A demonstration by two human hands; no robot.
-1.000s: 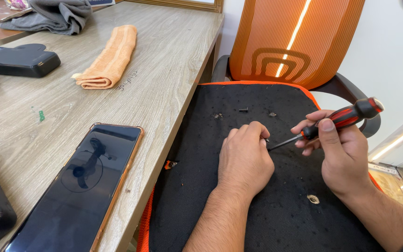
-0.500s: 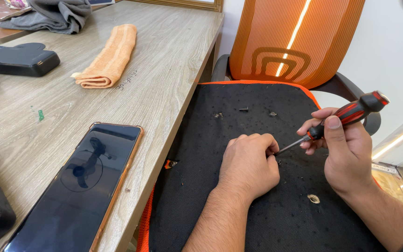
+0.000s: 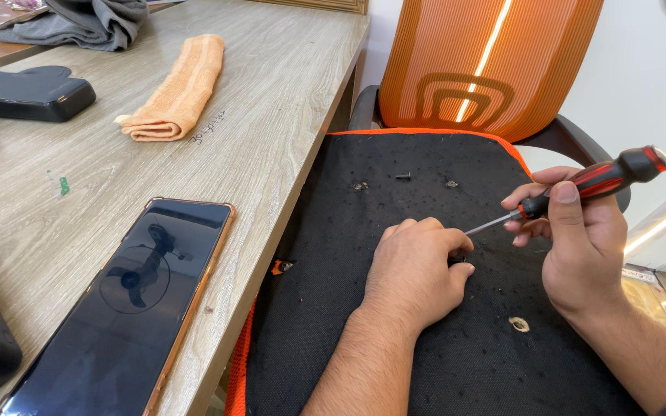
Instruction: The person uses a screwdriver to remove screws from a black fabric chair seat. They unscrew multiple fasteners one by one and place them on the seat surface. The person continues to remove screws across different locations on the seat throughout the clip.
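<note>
The right hand (image 3: 583, 239) is gripping a red-and-black screwdriver (image 3: 580, 187), its fingers closed around the handle and the thumb lying along the top, with the metal shaft slanting down toward the left hand's fingertips. The left hand (image 3: 418, 270) is resting curled on the black seat cushion (image 3: 364, 308), its fingertips (image 3: 460, 245) pinched together right at the screwdriver's tip; whatever they are holding is hidden. Three small screws (image 3: 403, 176) are lying on the cushion just beyond those fingers.
</note>
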